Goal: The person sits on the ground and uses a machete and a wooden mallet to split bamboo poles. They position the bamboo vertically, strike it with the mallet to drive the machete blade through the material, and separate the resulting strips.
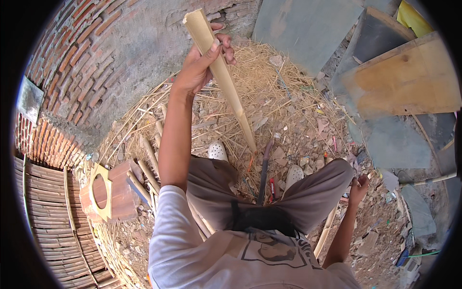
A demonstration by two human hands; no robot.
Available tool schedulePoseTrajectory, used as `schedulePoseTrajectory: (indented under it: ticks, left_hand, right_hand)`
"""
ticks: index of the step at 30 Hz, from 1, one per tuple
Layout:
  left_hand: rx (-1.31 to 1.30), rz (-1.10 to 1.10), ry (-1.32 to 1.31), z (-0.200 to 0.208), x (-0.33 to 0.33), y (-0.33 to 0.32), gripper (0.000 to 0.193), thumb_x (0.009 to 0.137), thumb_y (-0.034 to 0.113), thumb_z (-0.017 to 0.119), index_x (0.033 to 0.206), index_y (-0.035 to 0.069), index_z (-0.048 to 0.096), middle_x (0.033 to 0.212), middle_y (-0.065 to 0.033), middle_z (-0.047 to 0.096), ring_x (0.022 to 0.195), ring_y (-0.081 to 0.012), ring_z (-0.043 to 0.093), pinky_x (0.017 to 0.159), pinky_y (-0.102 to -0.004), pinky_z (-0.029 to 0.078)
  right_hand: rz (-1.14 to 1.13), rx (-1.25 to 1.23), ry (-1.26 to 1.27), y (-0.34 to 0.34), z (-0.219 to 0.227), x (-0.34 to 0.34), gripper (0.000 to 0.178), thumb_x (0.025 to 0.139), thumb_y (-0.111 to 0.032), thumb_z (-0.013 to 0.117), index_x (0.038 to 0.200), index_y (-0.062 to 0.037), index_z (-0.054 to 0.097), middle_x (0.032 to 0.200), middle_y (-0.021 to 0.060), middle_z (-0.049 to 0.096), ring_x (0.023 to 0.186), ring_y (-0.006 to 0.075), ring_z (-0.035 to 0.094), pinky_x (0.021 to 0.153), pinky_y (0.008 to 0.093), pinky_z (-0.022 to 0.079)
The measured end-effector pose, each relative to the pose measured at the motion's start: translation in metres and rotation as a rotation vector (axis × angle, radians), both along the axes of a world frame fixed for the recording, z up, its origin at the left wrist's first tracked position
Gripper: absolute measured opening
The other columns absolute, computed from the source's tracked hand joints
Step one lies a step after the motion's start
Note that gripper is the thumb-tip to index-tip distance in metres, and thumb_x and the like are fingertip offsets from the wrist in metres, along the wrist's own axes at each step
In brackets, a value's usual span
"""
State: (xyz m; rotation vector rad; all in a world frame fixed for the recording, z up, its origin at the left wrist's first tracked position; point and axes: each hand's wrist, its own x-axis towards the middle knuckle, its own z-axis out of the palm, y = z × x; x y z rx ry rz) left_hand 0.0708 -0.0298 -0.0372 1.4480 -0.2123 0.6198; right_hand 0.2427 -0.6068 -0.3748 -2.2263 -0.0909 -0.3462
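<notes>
A long, pale split bamboo piece (225, 79) is raised in front of me, its wide end up and its narrow end slanting down between my feet. My left hand (204, 62) is closed round its upper part, thumb across the face. Beside my right knee, my right hand (358, 187) is low with its fingers curled; whatever they hold, if anything, is too small to make out. A long dark tool like a machete (263, 176), with a brown handle, lies between my legs. Next to it is a red marker-like stick (272, 189).
Straw (255, 67) and rubble cover the ground. A brick wall (86, 62) rises at the left. Grey sheets (308, 33) and a stained brown board (404, 79) lie at the right. Bamboo poles (149, 166), a board with a round cutout (100, 191) and a bamboo slat panel (53, 216) are at my left.
</notes>
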Motion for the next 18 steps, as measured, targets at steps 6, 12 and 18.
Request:
schedulePoseTrajectory:
  ticks: [6, 12, 18]
  left_hand:
    - [-0.052, 0.371, -0.203, -0.020, -0.003, 0.010, 0.039, 0.095, 0.040, 0.061, 0.109, 0.005, 0.050, 0.092, -0.0073, 0.056, 0.076, -0.0188, 0.060, 0.073, -0.0381, 0.056]
    - [-0.009, 0.945, -0.204, -0.028, -0.001, 0.006, 0.040, 0.096, 0.037, 0.062, 0.104, 0.000, 0.050, 0.091, -0.0158, 0.064, 0.073, -0.0223, 0.068, 0.061, -0.0344, 0.059]
    - [-0.080, 1.049, -0.057, -0.092, -0.015, 0.029, 0.038, 0.095, 0.033, 0.064, 0.104, -0.002, 0.051, 0.085, -0.0135, 0.062, 0.070, -0.0196, 0.066, 0.063, -0.0327, 0.058]
  right_hand:
    - [0.471, 0.213, 0.136, 0.171, 0.131, -0.077, 0.028, 0.084, -0.007, 0.065, 0.111, -0.0034, 0.057, 0.082, 0.0058, 0.065, 0.079, 0.0154, 0.063, 0.075, 0.0313, 0.051]
    - [1.179, -0.672, 1.128, 0.311, -0.069, -0.105, 0.049, 0.081, -0.036, 0.068, 0.111, 0.0022, 0.062, 0.089, 0.0151, 0.069, 0.080, 0.0255, 0.068, 0.072, 0.0390, 0.053]
    - [0.961, -0.996, 1.074, 0.300, -0.159, -0.151, 0.048, 0.082, -0.034, 0.064, 0.119, -0.0037, 0.066, 0.117, 0.0166, 0.067, 0.109, 0.0313, 0.065, 0.092, 0.0442, 0.052]
